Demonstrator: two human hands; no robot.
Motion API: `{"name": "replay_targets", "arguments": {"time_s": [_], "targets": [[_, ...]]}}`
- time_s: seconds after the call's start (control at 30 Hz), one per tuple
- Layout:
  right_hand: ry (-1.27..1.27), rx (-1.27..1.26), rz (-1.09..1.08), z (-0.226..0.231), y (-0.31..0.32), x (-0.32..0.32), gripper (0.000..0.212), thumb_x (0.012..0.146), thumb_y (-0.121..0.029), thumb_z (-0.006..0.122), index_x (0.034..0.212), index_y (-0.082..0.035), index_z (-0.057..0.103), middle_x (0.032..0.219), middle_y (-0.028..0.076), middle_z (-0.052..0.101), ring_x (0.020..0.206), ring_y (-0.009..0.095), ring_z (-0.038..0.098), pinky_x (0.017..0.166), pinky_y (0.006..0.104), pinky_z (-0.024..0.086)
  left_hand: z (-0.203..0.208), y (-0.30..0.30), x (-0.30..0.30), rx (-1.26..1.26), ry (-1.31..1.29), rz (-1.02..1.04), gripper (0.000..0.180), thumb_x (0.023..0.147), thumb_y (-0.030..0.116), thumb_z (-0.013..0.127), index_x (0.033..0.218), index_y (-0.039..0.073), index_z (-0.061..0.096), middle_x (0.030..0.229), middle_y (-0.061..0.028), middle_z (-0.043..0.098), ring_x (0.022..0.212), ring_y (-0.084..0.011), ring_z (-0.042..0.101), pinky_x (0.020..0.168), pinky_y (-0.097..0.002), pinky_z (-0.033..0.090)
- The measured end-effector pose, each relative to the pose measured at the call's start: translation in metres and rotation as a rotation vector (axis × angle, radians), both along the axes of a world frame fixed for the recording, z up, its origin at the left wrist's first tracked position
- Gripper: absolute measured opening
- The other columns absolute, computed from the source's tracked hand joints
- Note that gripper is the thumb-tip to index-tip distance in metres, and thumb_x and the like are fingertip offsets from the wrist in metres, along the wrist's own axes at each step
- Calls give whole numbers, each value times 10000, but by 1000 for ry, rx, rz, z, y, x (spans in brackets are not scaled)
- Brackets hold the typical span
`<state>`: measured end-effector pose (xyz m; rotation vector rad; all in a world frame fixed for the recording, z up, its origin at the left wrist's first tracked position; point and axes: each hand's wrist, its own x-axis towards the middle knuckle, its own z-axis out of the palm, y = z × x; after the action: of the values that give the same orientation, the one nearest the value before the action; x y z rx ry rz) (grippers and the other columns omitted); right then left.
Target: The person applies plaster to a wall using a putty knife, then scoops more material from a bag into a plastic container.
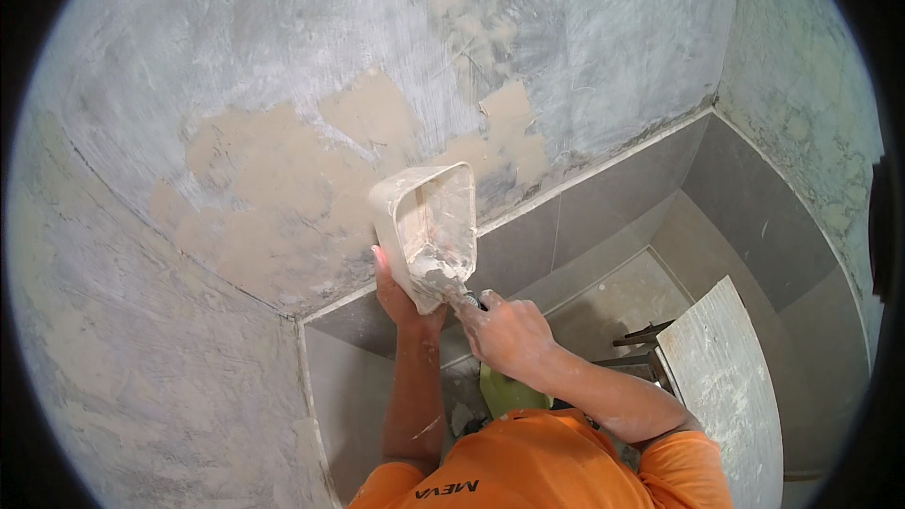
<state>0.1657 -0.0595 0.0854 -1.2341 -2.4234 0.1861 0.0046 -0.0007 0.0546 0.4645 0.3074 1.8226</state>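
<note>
My left hand [400, 300] grips a white plastic tub [429, 217] from beneath and holds it up, tilted, in front of the wall. The tub is smeared inside with grey-white plaster. My right hand [509, 335] is closed on the dark handle of a putty knife [456, 289]. The knife's blade reaches into the lower end of the tub, where a lump of wet plaster sits. Both hands are dusted with plaster and nearly touch below the tub.
The wall [283, 57] is skimmed grey with bare tan patches [283, 198]. Dark grey skirting tiles [603, 198] run along its base into a corner at right. A plaster-speckled board [726, 386] rests on a dark metal stand [641, 339]. A green object [509, 391] lies on the floor.
</note>
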Motion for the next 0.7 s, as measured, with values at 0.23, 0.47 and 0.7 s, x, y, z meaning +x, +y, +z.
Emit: {"name": "replay_targets", "arguments": {"time_s": [0.23,0.47,0.7], "targets": [[85,37,14,-9,0,7,419,927,-183,645,1342,-126,619,852,206,652,633,404,656,567,492,552,-6,-2,3,87,1,-67,666,1084,547,339,1455,7,460,1302,-168,618,1121,-309,650,944,-475,546],[-19,78,14,-5,6,9,534,901,-176,640,1429,-155,567,896,194,650,679,368,678,588,473,554,-5,1,1,73,46,-20,575,1092,480,368,1376,0,512,1230,-167,647,1074,-299,668,923,-456,574],[-224,180,84,26,32,12,546,929,-172,577,1473,-157,529,950,170,661,757,312,712,625,424,566,5,-4,-6,101,60,-48,464,1071,357,429,1349,-4,518,1222,-157,649,1068,-268,675,883,-405,597]]}}
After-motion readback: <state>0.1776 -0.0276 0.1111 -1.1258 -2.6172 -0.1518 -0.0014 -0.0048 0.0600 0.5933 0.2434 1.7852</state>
